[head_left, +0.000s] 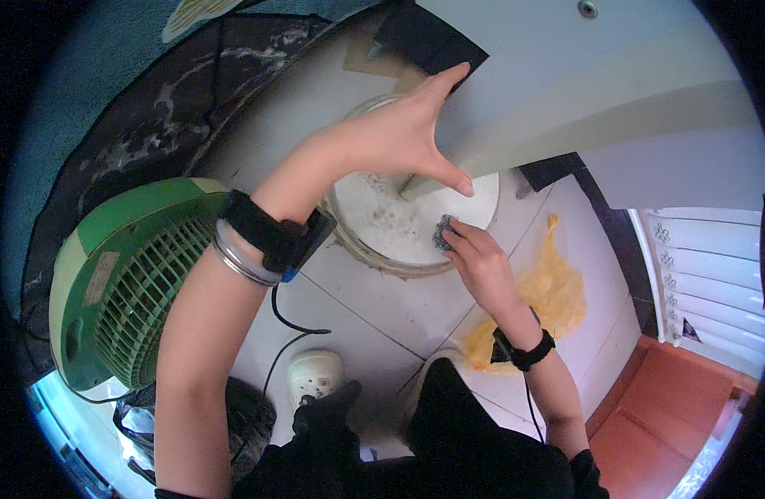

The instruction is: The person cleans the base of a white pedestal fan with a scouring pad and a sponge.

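In the head view my right hand (485,271) grips a grey steel-wool scouring pad (443,234) against a round white base (389,227). Dark specks mark the middle of that base, and its rim looks grimy. A pale upright (429,186) rises from the base toward the upper right, partly hidden by my left hand (401,137). My left thumb and forefinger spread wide across the upright's side, and the other fingers are hidden. Whether the left hand grips the upright or only rests there, I cannot tell.
A green fan (145,274) lies at left near a dark marbled mat (164,118). At right are a yellow plastic bag (554,287), a white slatted panel (707,268) and a reddish-brown step (657,424). A white clog (317,374) and black cables (289,321) are below.
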The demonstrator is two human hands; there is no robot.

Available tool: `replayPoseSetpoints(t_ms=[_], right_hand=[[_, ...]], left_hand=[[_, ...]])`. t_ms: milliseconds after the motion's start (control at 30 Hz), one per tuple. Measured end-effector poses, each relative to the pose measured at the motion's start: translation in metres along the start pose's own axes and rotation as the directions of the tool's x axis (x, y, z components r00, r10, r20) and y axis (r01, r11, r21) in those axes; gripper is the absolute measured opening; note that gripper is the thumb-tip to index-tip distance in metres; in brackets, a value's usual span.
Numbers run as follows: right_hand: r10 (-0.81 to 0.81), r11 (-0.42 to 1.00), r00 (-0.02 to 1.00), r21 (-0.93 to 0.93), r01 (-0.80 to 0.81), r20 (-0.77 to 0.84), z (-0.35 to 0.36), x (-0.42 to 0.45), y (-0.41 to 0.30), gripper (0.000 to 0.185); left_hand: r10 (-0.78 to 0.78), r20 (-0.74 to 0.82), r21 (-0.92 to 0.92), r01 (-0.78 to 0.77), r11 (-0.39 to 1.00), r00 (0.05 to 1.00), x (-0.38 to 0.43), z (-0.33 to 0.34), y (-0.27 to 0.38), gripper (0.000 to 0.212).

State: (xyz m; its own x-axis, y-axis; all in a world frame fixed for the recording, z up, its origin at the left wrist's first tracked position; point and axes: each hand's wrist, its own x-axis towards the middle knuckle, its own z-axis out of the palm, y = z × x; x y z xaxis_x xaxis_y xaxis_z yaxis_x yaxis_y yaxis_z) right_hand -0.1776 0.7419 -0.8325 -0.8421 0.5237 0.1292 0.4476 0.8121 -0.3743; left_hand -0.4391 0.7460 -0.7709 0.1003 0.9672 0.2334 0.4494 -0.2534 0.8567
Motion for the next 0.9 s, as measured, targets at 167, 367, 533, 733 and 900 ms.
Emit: replayPoseSetpoints(t_ms=[167, 367, 533, 733, 900], right_hand=[[-0.019, 0.999, 1.0, -0.031, 0.019, 0.008, 0.001, -0.006, 0.005, 0.03], [0.005, 1.0, 1.0, -0.003, -0.005, 0.015, -0.005, -0.011, 0.003, 0.029], [0.025, 0.999, 1.0, 0.035, -0.025, 0.013, -0.01, -0.005, -0.003, 0.029], [0.248, 0.969, 0.965, 0.031, -0.247, -0.085, 0.0, -0.032, 0.037, 0.032], [0.62, 0.776, 0.775, 0.047, -0.628, 0.126, -0.001, -0.059, 0.057, 0.04]], left_hand=[[-0.026, 0.125, -0.165, 0.046, 0.985, 0.992, 0.008, -0.002, -0.009, 0.124], [-0.051, 0.203, -0.266, 0.105, 0.958, 0.978, 0.01, 0.0, -0.007, 0.128], [0.043, -0.014, -0.035, -0.044, 0.998, 0.999, -0.006, 0.008, -0.003, 0.116], [-0.241, -0.028, 0.443, 0.228, 0.867, 0.97, -0.019, 0.014, 0.052, 0.053], [-0.095, -0.174, 0.527, 0.174, 0.832, 0.98, -0.016, 0.035, 0.046, 0.05]])
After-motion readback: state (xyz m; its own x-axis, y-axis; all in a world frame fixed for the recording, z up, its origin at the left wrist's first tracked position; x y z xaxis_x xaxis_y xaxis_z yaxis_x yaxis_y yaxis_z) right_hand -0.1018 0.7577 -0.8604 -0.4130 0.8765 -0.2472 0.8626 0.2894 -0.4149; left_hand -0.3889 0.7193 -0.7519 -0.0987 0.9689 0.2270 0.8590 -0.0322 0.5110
